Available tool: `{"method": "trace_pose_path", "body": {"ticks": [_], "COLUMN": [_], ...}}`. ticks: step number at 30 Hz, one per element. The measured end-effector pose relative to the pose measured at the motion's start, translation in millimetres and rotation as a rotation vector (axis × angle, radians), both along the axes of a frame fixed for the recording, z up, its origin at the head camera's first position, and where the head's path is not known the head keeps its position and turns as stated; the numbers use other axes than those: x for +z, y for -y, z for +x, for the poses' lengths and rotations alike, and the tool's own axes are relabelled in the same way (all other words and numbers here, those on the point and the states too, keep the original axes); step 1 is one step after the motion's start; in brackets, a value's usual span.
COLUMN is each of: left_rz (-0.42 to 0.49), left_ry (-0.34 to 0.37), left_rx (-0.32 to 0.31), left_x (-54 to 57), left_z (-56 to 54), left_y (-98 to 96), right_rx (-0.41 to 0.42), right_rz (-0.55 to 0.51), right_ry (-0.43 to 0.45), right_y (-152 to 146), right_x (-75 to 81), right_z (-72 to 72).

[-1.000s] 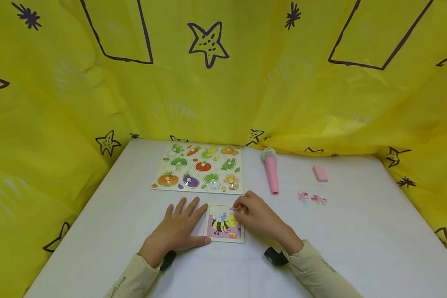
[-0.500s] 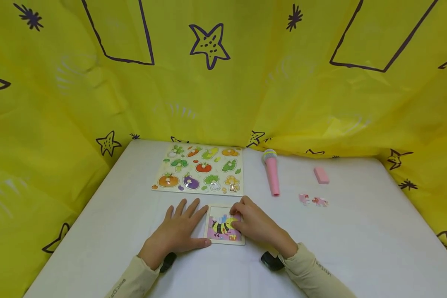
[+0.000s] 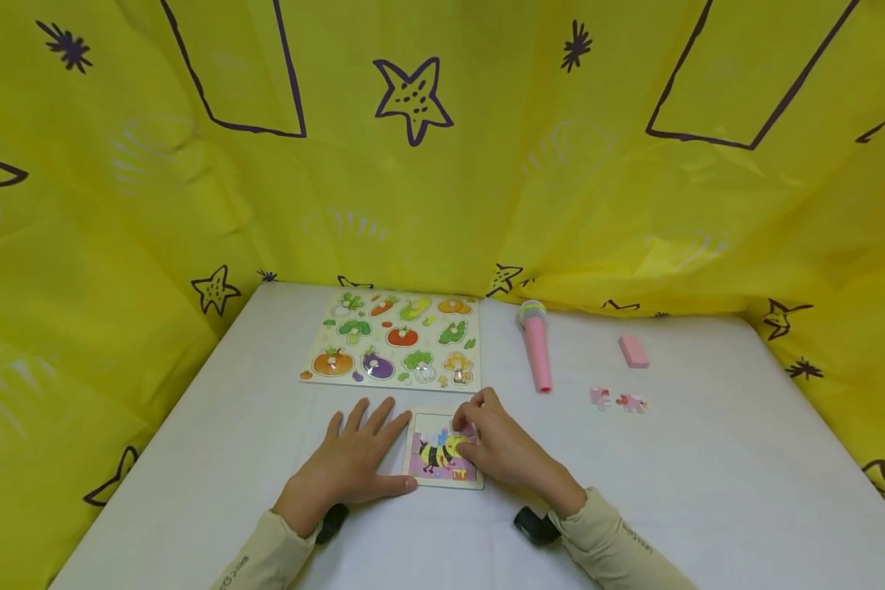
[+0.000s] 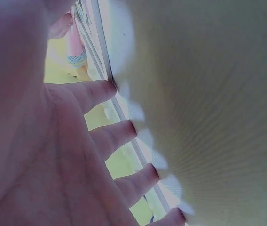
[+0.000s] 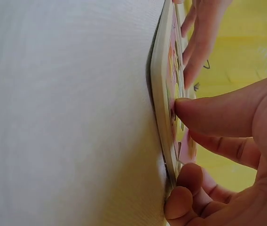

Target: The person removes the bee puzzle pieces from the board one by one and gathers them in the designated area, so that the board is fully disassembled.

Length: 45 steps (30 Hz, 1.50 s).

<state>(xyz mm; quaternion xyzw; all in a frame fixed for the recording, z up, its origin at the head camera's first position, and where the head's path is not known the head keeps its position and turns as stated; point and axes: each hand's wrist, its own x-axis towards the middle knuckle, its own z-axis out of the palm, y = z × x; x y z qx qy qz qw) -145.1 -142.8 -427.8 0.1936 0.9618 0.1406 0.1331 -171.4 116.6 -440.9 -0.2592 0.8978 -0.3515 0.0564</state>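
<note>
A small square jigsaw board point(image 3: 431, 483) with a bee picture lies in front of the person, its upper part showing bare backing. My left hand point(image 3: 350, 463) is spread flat on the table, thumb and index fingertip at the board's left edge. Over the board's right side, my right hand point(image 3: 505, 447) pinches a pink puzzle piece point(image 5: 186, 149) between thumb and index finger, low at the picture surface. The thumb tip point(image 5: 183, 108) touches the bee picture, while the other fingers curl by the frame. Fingers hide much of the piece in the head view.
Behind the board lies a vegetable peg puzzle point(image 3: 394, 336). To the right are a pink toy microphone point(image 3: 536, 348), a pink block point(image 3: 633, 351) and two loose jigsaw pieces, one left point(image 3: 601, 398) and one right point(image 3: 632, 403). Yellow patterned cloth point(image 3: 413, 205) surrounds the table.
My right hand has moved slightly left and down over the board, bringing the pinched puzzle piece lower against the picture. The left hand stays in place.
</note>
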Motion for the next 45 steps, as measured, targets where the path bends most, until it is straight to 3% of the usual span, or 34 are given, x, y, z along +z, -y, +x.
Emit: {"method": "trace_pose_path", "body": {"ticks": [10, 19, 25, 38, 45], "left_rz": [-0.01, -0.012, -0.006, -0.014, -0.019], "left_ry": [-0.003, 0.002, -0.004, 0.005, 0.006], "left_rx": [-0.001, 0.0, -0.003, 0.008, 0.011], "left_x": [-0.8, -0.5, -0.3, -2.1, -1.0], "left_z": [-0.1, 0.5, 0.1, 0.0, -0.1], "left_y": [-1.2, -0.7, -0.6, -1.8, -1.9], "right_rx": [-0.013, -0.065, -0.057, 0.002, -0.028], "right_rz": [0.021, -0.053, -0.08, -0.09, -0.108], "right_ry": [-0.035, -0.096, -0.146, -0.151, -0.132], "right_y": [1.8, 0.8, -1.4, -7.2, -6.5], "right_x": [2.2, 4.6, 5.0, 2.1, 2.7], "right_z": [1.1, 2.9, 2.6, 1.7, 2.5]}}
